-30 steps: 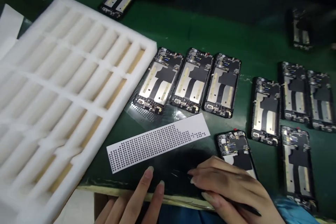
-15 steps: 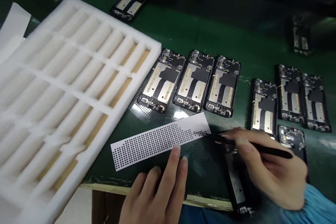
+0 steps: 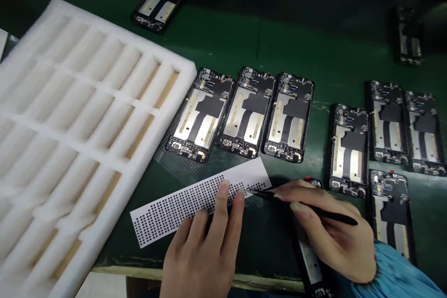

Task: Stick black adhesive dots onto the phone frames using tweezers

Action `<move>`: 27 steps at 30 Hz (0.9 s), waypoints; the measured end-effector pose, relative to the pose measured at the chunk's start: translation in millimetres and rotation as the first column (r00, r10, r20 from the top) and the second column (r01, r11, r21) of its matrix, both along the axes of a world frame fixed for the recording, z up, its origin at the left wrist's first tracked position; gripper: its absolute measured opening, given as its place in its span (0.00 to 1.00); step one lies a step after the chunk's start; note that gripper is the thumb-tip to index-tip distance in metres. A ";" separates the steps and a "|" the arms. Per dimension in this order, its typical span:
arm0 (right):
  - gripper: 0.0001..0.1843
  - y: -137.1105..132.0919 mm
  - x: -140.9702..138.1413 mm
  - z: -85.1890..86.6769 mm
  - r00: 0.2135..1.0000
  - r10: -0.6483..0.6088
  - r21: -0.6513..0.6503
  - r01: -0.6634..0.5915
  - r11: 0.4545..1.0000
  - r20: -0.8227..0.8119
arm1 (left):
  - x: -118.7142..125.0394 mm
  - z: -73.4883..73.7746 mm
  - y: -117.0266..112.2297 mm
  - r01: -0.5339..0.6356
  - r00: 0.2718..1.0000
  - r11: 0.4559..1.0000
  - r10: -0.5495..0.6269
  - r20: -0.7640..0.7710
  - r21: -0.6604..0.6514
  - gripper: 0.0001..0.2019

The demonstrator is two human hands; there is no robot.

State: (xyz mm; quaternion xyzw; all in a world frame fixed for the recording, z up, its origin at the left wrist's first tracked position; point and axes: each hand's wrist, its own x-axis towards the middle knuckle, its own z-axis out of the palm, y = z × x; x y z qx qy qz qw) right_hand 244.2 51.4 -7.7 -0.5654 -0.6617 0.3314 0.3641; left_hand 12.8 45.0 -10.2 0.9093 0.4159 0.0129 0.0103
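A white strip sheet (image 3: pixel 246 172) covered in rows of small black dots lies slantwise near the table's front. My left hand (image 3: pixel 204 242) rests flat with fingers stretched out, index and middle fingertips on the sheet. My right hand (image 3: pixel 324 230) pinches a pair of black tweezers (image 3: pixel 337 216), whose tips touch the sheet among the dots near its right end. Whether a dot sits between the tips is too small to tell. Partly hidden under my right hand is an opened phone (image 3: pixel 310 258). Three opened phones, the middle one (image 3: pixel 247 111) among them, lie in a row behind the sheet.
A large white foam tray (image 3: pixel 136 163) with long slots fills the left side. To the right lie several more opened phones (image 3: pixel 349 149). One phone (image 3: pixel 157 7) is at the back left, another (image 3: pixel 409 39) at the back right. A clear dotted film (image 3: pixel 181 167) lies behind the sheet.
My left fingertips have moved up onto the sheet's dotted area. The tweezers have shifted left along the sheet, still in my right hand. The camera view has moved slightly.
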 end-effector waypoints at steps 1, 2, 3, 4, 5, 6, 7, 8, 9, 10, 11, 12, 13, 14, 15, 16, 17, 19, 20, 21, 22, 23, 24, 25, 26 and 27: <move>0.13 0.2 -0.4 0.0 1.000 0.002 -0.003 -0.002 1.000 -0.007 | 0.6 0.4 1.1 0.001 1.000 1.000 -0.001 -0.001 -0.001 0.34; 0.13 0.3 -0.7 0.0 1.000 0.003 -0.005 -0.003 1.000 -0.012 | 1.3 0.8 2.1 0.002 1.000 1.000 -0.002 -0.004 -0.002 0.34; 0.13 0.3 -0.8 -0.1 1.000 0.005 -0.006 -0.005 1.000 -0.015 | 2.0 1.2 3.1 0.004 1.000 1.000 -0.004 -0.008 -0.004 0.34; 0.13 0.2 -0.8 -0.2 1.000 0.006 -0.007 -0.006 1.000 -0.018 | 2.7 1.5 4.0 0.006 1.000 1.000 -0.006 -0.013 -0.007 0.34; 0.14 0.1 -0.7 -0.3 1.000 0.004 -0.008 -0.004 1.000 -0.020 | 3.2 1.6 4.7 0.007 1.000 1.000 -0.007 -0.019 -0.011 0.35; 0.14 -0.1 -0.5 -0.5 1.000 0.002 -0.010 -0.002 1.000 -0.022 | 3.7 1.7 5.2 0.008 1.000 1.000 -0.009 -0.025 -0.013 0.35; 0.14 -0.3 -0.2 -0.7 1.000 0.000 -0.012 0.000 1.000 -0.024 | 3.9 1.8 5.7 0.010 1.000 1.000 -0.010 -0.029 -0.014 0.35; 0.14 -0.5 0.1 -0.8 1.000 -0.001 -0.016 0.000 1.000 -0.025 | 4.0 1.8 6.0 0.011 0.999 1.000 -0.011 -0.030 -0.015 0.36; 0.14 -0.6 0.5 -1.0 1.000 -0.001 -0.018 0.001 1.000 -0.027 | 4.0 1.8 6.2 0.012 0.999 1.000 -0.013 -0.030 -0.015 0.36; 0.14 -0.7 0.8 -1.1 1.000 -0.001 -0.021 0.001 1.000 -0.029 | 3.8 1.8 6.4 0.014 0.999 1.000 -0.014 -0.030 -0.014 0.36; 0.14 -0.6 1.1 -1.0 1.000 0.002 -0.025 -0.002 1.000 -0.030 | 3.7 1.8 6.5 0.015 1.000 1.000 -0.016 -0.027 -0.011 0.35; 0.14 -0.3 1.3 -0.8 1.000 0.005 -0.030 -0.005 1.000 -0.031 | 3.5 1.8 6.6 0.016 1.000 1.000 -0.016 -0.026 -0.009 0.35; 0.14 0.2 1.4 -0.5 1.000 0.004 -0.035 -0.005 0.999 -0.031 | 3.3 1.9 6.6 0.016 1.000 1.000 -0.016 -0.026 -0.007 0.35; 0.14 1.0 1.3 0.0 1.000 0.005 -0.039 -0.006 0.999 -0.031 | 3.2 2.0 6.5 0.016 1.000 1.000 -0.016 -0.027 -0.005 0.35; 0.14 1.9 1.2 0.6 1.000 0.003 -0.040 -0.004 0.999 -0.031 | 3.2 2.2 6.4 0.015 0.999 1.000 -0.015 -0.031 -0.006 0.35; 0.13 2.9 1.0 1.2 1.000 0.004 -0.042 -0.005 0.999 -0.031 | 3.3 2.3 6.3 0.013 0.999 1.000 -0.014 -0.037 -0.008 0.35; 0.13 3.9 0.7 1.9 1.000 0.006 -0.042 -0.007 0.999 -0.030 | 3.4 2.4 6.1 0.013 0.999 1.000 -0.013 -0.045 -0.010 0.35; 0.13 5.1 0.3 2.9 1.000 0.009 -0.028 -0.010 1.000 -0.029 | 3.7 2.4 5.7 0.011 0.999 1.000 -0.012 -0.052 -0.012 0.36; 0.13 5.2 0.1 3.2 0.999 0.012 -0.021 -0.013 1.000 -0.030 | 3.9 2.4 5.6 0.013 0.999 1.000 -0.013 -0.052 -0.010 0.36; 0.13 5.0 0.0 3.3 0.999 0.012 -0.016 -0.012 1.000 -0.030 | 4.0 2.2 5.5 0.015 0.999 1.000 -0.015 -0.049 -0.006 0.35; 0.13 4.5 0.0 3.1 1.000 0.007 -0.010 -0.007 1.000 -0.031 | 4.0 2.0 5.5 0.018 0.999 1.000 -0.018 -0.045 -0.003 0.35; 0.13 3.9 0.1 2.9 1.000 -0.001 -0.010 0.000 1.000 -0.029 | 3.9 1.8 5.6 0.021 0.999 1.000 -0.021 -0.040 -0.001 0.35; 0.13 3.3 0.3 2.5 1.000 -0.005 -0.013 0.005 1.000 -0.024 | 3.8 1.6 5.8 0.024 0.999 1.000 -0.024 -0.036 0.001 0.34; 0.13 2.8 0.5 2.1 1.000 -0.011 -0.014 0.011 1.000 -0.022 | 3.7 1.4 5.9 0.026 0.999 1.000 -0.026 -0.034 0.003 0.34; 0.13 2.6 0.7 1.8 1.000 -0.016 -0.013 0.016 1.000 -0.021 | 3.7 1.3 6.1 0.028 0.999 1.000 -0.027 -0.033 0.004 0.34; 0.13 2.6 1.0 1.5 1.000 -0.019 -0.014 0.018 1.000 -0.019 | 3.7 1.1 6.2 0.028 0.999 1.000 -0.028 -0.032 0.005 0.33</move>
